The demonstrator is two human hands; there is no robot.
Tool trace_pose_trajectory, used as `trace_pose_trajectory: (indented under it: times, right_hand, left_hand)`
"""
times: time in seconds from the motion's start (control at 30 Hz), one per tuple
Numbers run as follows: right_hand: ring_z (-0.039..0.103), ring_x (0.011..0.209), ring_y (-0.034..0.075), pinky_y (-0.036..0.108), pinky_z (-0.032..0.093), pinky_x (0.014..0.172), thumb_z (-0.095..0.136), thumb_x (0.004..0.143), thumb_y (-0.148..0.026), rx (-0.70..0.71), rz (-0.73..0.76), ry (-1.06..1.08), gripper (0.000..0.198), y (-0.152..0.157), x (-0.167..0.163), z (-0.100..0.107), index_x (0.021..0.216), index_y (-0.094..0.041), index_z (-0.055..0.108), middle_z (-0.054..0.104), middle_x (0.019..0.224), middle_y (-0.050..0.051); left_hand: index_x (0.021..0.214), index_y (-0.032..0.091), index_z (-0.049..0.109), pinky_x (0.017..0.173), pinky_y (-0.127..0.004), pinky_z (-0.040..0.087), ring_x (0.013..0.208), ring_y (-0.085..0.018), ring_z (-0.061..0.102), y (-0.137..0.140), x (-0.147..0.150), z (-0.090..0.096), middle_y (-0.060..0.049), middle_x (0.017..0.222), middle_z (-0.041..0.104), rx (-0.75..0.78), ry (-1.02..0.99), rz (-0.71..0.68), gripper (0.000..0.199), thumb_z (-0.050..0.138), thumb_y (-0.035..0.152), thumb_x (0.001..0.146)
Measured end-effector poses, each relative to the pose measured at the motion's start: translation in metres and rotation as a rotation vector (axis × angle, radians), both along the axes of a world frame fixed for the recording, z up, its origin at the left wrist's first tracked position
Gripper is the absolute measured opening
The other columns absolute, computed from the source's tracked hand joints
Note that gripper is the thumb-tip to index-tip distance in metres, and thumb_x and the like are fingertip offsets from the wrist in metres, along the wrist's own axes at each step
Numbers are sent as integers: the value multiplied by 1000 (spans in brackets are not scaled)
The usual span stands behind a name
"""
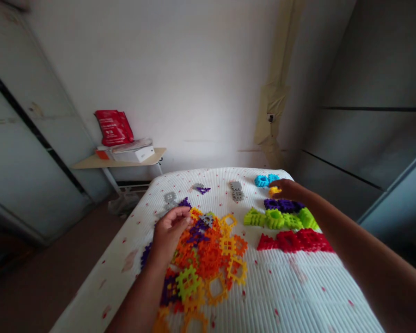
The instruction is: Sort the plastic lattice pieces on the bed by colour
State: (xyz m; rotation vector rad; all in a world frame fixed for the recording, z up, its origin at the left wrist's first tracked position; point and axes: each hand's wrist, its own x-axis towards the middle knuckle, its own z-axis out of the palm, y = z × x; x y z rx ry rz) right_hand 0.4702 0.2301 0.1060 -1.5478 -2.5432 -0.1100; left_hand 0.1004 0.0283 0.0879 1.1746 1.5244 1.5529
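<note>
My left hand [171,226] is over the left side of a heap of flat plastic interlocking pieces [208,259]. Its fingers curl loosely with a gap to the thumb, and no piece shows between them. The heap mixes orange, yellow, purple and lime-green square frames with toothed edges. At the back right, my right hand [288,189] has its fingertips on a small yellow interlocking piece [274,190], just in front of the joined blue pieces [266,180]. The fingers partly cover that yellow piece.
Rows of joined pieces lie on the right: purple [283,205], lime green [275,219] and red [294,241]. Grey pieces [236,190] are farther back on the white cloth-covered table [263,296]. A side table [152,156] holds a red bag [113,127] and a white box [135,152].
</note>
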Motion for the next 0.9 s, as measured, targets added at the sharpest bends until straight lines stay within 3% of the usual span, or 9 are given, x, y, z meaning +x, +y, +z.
trace_pose_trajectory:
  times: [0.1,0.2,0.27,0.33,0.5,0.6,0.73,0.83,0.9]
  right_hand:
    - [63,83,20,28,48,74,61,73,-28,37,50,97,33,-15,-6,13,105,-19,64,67,97,6]
    - [62,81,19,29,48,75,55,79,-29,102,180,219,29,-57,-29,10,104,-18,63,65,97,8]
    - [60,90,19,30,47,80,49,85,-28,102,370,273,24,-96,-50,-3,103,-18,61,64,100,9]
    - [59,85,17,29,47,74,44,89,-26,91,536,298,21,-138,-72,-21,100,-18,60,64,94,8]
    - [53,64,15,28,41,57,38,91,-17,119,703,269,24,-205,-100,-65,79,-18,58,62,73,7]
    - [52,62,16,28,39,55,39,90,-18,156,746,280,21,-216,-100,-79,75,-18,55,61,72,7]
    - [51,60,15,29,38,53,39,89,-17,191,746,271,20,-218,-100,-90,75,-19,53,61,73,5]
    - [50,58,15,29,37,51,38,89,-16,207,740,275,21,-217,-103,-94,75,-19,53,61,72,4]
    - [49,59,15,29,37,52,38,89,-17,201,742,280,20,-216,-103,-95,75,-19,53,60,71,4]
  left_hand:
    - [90,15,66,71,-29,48,78,-19,62,6,-34,11,-5,84,69,-18,250,92,31,61,34,66]
    - [89,17,68,77,-29,47,84,-20,63,23,-61,6,-5,88,70,-125,646,58,26,50,28,73]
    - [87,17,70,79,-29,46,85,-21,64,39,-72,-2,-5,89,71,-190,765,33,26,48,22,73]
    - [88,18,70,82,-30,44,90,-21,63,57,-76,-10,-6,92,71,-234,838,17,27,49,18,72]
    - [107,24,64,95,-29,36,109,-21,54,92,-72,-23,-4,115,63,-318,1008,-93,44,58,9,66]
    - [113,28,59,94,-36,38,112,-26,51,105,-66,-29,-6,119,59,-419,1079,-140,52,65,12,65]
    - [113,21,55,87,-44,45,104,-23,54,114,-59,-38,-8,117,55,-537,1158,-148,35,58,31,80]
    - [113,17,52,83,-42,47,100,-20,55,116,-57,-42,-8,116,54,-535,1196,-132,33,51,34,85]
    - [109,18,56,84,-41,46,100,-20,55,114,-58,-42,-7,112,57,-509,1199,-113,31,56,33,82]
